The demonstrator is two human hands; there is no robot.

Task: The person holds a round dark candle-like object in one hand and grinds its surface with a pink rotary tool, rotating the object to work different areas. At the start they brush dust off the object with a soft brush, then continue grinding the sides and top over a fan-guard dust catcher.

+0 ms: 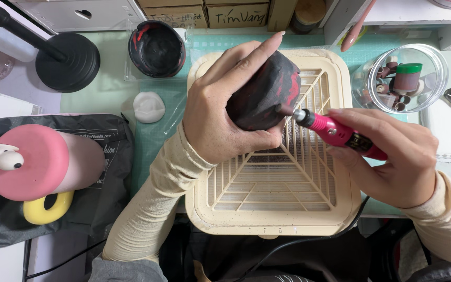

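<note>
Above the cream slatted tray, your left hand wraps around a black and red rounded piece, fingers curled over its top and thumb pressed beneath. Your right hand pinches a pink rotary tool like a pen, its small bit touching the piece's lower right side. Both sleeves are pale cream. Far and left of the piece sits a black bowl smeared with red, and nearer to you, a small white moulded shape. To the right stands a clear round container of sanding bands. At the left, a pink cylinder with a yellow ring lies on a dark bag.
</note>
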